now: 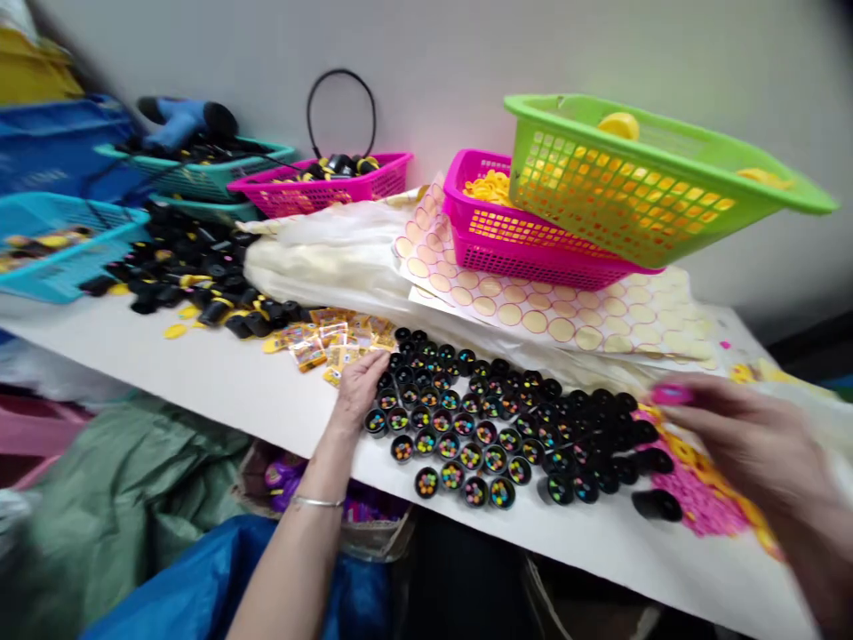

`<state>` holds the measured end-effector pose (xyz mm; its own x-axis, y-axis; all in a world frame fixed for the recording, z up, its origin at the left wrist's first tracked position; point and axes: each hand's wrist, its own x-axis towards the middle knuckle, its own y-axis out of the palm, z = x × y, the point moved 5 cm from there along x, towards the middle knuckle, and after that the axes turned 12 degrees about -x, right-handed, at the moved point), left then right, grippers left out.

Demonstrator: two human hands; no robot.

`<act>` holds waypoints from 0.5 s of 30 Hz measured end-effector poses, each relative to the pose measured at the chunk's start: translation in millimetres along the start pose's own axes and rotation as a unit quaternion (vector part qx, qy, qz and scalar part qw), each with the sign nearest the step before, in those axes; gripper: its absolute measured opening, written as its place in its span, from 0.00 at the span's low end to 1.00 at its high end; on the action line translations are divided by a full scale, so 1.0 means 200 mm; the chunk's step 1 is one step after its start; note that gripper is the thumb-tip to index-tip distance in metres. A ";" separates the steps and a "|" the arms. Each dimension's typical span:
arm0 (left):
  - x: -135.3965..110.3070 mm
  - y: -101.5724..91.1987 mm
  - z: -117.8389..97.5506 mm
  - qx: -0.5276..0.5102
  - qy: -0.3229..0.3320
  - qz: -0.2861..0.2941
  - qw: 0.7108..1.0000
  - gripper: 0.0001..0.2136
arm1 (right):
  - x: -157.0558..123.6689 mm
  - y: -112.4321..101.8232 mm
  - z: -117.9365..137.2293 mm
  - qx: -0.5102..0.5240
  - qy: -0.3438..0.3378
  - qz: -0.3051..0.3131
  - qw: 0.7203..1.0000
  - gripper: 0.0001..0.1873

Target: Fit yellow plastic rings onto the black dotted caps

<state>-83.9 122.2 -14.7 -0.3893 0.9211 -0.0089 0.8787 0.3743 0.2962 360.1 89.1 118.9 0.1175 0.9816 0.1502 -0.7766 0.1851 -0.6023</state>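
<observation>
My left hand rests at the left edge of a block of small black cups, its fingers drawn together against the end cups. Whatever lies between those fingertips is hidden. Many of the cups stand upright with tiny multicoloured beads or candies inside. On the right, my right hand, blurred by motion, pinches a small round pink piece above the last cups. Below it lies a heap of small pink pieces, bordered by yellow rings. One black cup near this heap looks tipped on its side.
Small yellow printed packets lie left of the cups, beside a pile of black parts. Behind stand a green basket, pink baskets and a blue basket. Sheets of round stickers lie under the baskets.
</observation>
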 end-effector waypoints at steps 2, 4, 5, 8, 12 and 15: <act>0.01 0.00 0.00 0.010 0.001 -0.001 1.000 0.18 | 0.03 0.25 0.15 0.032 -0.042 0.110 0.993 0.11; 0.01 0.01 0.00 0.022 0.001 0.013 1.000 0.18 | 0.04 0.48 0.30 0.053 -0.107 0.174 0.977 0.07; 0.00 0.01 -0.01 0.027 0.002 0.020 0.999 0.18 | 0.04 0.58 0.36 0.060 -0.130 0.197 0.970 0.06; -0.02 0.03 -0.02 0.038 0.017 0.031 0.999 0.16 | 0.03 0.83 0.50 0.053 -0.190 0.251 0.948 0.03; -0.03 0.05 -0.03 0.043 0.044 0.056 0.997 0.13 | 0.03 1.08 0.63 -0.025 -0.307 0.274 0.911 0.03; -0.03 0.04 -0.03 0.064 0.060 0.069 0.994 0.13 | 0.02 1.23 0.70 -0.159 -0.405 0.263 0.861 0.07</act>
<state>-76.0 118.9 -5.8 -0.2851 0.9483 0.1392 0.9512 0.2620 0.1629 82.8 132.5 82.3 -0.7699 0.6024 0.2107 -0.3662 -0.1465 -0.9189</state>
